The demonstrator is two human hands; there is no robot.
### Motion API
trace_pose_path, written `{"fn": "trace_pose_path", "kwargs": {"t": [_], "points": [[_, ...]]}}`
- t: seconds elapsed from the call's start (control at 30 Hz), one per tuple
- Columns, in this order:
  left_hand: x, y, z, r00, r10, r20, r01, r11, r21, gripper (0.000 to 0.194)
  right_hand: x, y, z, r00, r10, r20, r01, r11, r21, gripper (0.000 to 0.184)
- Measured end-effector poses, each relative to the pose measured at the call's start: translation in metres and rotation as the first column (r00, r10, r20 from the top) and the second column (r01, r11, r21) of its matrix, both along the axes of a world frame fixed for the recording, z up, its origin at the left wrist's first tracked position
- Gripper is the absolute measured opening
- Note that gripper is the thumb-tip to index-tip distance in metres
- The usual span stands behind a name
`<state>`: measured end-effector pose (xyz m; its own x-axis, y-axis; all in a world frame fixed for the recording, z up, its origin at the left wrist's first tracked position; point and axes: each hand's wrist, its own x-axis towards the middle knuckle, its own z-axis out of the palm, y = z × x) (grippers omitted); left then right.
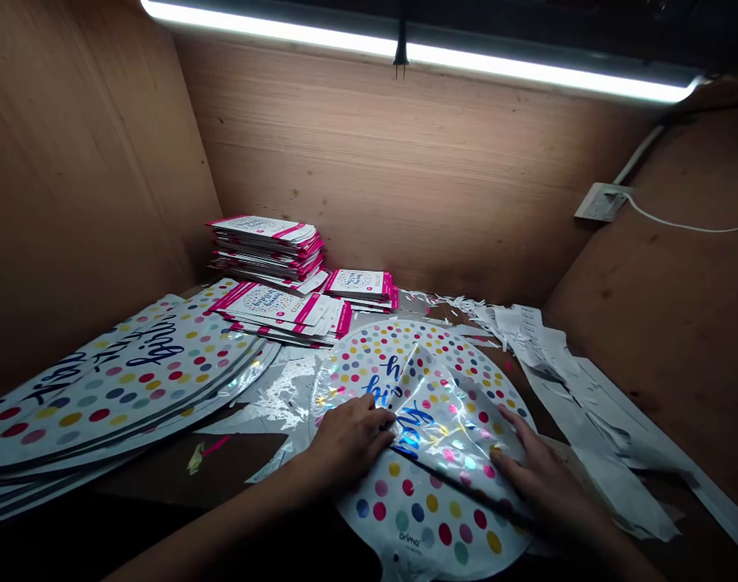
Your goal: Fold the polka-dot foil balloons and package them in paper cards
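A flat round foil balloon (429,493), white with coloured dots and blue lettering, lies in front of me with its tail towards me. Its upper layer is folded over and creased, and a dark fold line runs across the middle. Fingers bent and pressed together, my left hand (350,436) grips the foil by the blue lettering. My right hand (538,469) is at the right side of the same balloon, thumb on top of the folded foil and forefinger along its edge; the other fingers are mostly hidden.
A pile of similar flat balloons (120,388) lies at the left. Stacks of pink-and-white printed packets (265,250) stand at the back. Paper strips (575,404) and scraps cover the right side. Wooden walls (369,162) enclose the table; a lamp (526,69) and a dangling plug (401,52) hang above.
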<state>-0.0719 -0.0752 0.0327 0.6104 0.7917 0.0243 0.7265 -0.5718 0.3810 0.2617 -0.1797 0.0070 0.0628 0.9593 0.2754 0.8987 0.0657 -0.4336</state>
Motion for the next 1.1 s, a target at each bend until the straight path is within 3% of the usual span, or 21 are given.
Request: {"fn": "trace_pose_path", "kwargs": {"t": [0.07,0.13,0.23,0.33,0.4,0.47,0.53,0.6,0.67,0.77,0.83,0.9,1.0,1.1], "points": [[0.005,0.003,0.006,1.000,-0.025,-0.018,0.025,1.000,-0.008,0.028,-0.011,-0.001,0.013,0.992,-0.056,0.112,0.045,0.994,0.098,0.053],[0.013,0.014,0.014,0.999,-0.050,-0.001,0.050,0.998,-0.047,0.027,-0.024,0.001,0.024,0.984,0.035,0.177,-0.057,0.991,0.122,0.035],[0.036,0.045,0.022,0.994,0.012,0.104,0.004,0.988,-0.151,0.041,-0.043,0.008,0.030,0.950,0.269,0.160,-0.261,0.963,-0.065,0.022],[0.070,0.084,0.023,0.982,0.099,0.163,-0.052,0.961,-0.273,0.069,-0.048,0.019,0.030,0.949,0.306,0.071,-0.289,0.939,-0.185,0.019],[0.091,0.106,0.022,0.981,0.115,0.155,-0.052,0.931,-0.362,0.070,-0.042,0.030,0.027,0.956,0.291,-0.049,-0.294,0.930,-0.219,0.019],[0.106,0.121,0.020,0.978,0.122,0.170,-0.033,0.893,-0.450,0.061,-0.030,0.044,0.023,0.973,0.182,-0.143,-0.208,0.958,-0.196,0.032],[0.114,0.127,0.020,0.965,0.108,0.241,0.027,0.867,-0.497,0.052,-0.018,0.061,0.020,0.982,0.008,-0.189,-0.032,0.991,-0.126,0.065],[0.117,0.126,0.024,0.930,0.079,0.360,0.118,0.861,-0.494,0.047,-0.008,0.080,0.023,0.962,-0.050,-0.268,0.036,0.998,-0.058,0.091],[0.113,0.119,0.034,0.878,0.053,0.476,0.197,0.866,-0.460,0.046,-0.003,0.096,0.035,0.926,0.037,-0.377,-0.044,0.999,-0.011,0.087],[0.095,0.104,0.060,0.759,-0.012,0.651,0.258,0.924,-0.283,0.044,-0.003,0.103,0.068,0.890,0.152,-0.429,-0.119,0.988,0.103,0.039],[0.075,0.091,0.075,0.659,-0.152,0.737,0.267,0.963,-0.039,0.037,-0.008,0.094,0.088,0.929,0.227,-0.294,-0.136,0.945,0.297,0.023],[0.051,0.077,0.077,0.617,-0.304,0.726,0.280,0.947,0.159,0.030,-0.014,0.079,0.095,0.947,0.320,-0.016,-0.275,0.838,0.471,0.020],[0.017,0.057,0.052,0.725,-0.428,0.540,0.383,0.902,0.201,0.030,-0.025,0.060,0.072,0.846,0.434,0.311,-0.530,0.746,0.403,0.027],[-0.006,0.045,0.017,0.796,-0.557,0.236,0.545,0.830,0.120,0.039,-0.033,0.052,0.030,0.742,0.553,0.379,-0.656,0.716,0.238,0.030]]}}
